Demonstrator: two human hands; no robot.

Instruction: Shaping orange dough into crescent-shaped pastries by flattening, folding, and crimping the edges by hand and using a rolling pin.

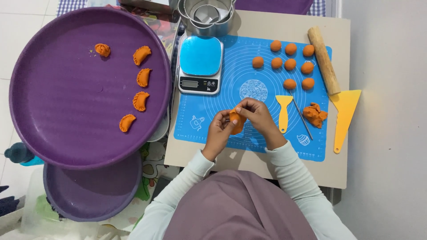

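A small counter (267,26) is seen from above, with a blue mat (267,84) spread over it and pale floor all around. The orange dough piece (237,122) is held up over the near middle of the mat, right between the two hands. The left hand (218,133) is cupped under it and beside it, with the fingers curled shut around its left side. The right hand (258,116) is closed on it from the top and the right, and its edge is pinched by the fingertips (240,109). So both grips are shut on the same piece, and no gap is seen between hands and dough. The long side of the piece runs up and down in the picture, tilted a little, from the pinching fingertips down toward the person. How much of its edge is already folded cannot be told, because it is partly hidden by the fingers.

Eight round dough balls (290,64) are set in rows at the far right of the mat, well apart from the hands, and nearer to the right hand. A yellow scraper (283,111) lies just beside the right hand. A lump of scraps (315,114) is farther right. Five folded pieces (141,101) are laid on the big purple tray (66,111) on the left, nearer to the left hand. A kitchen scale (200,62) stands between tray and balls.
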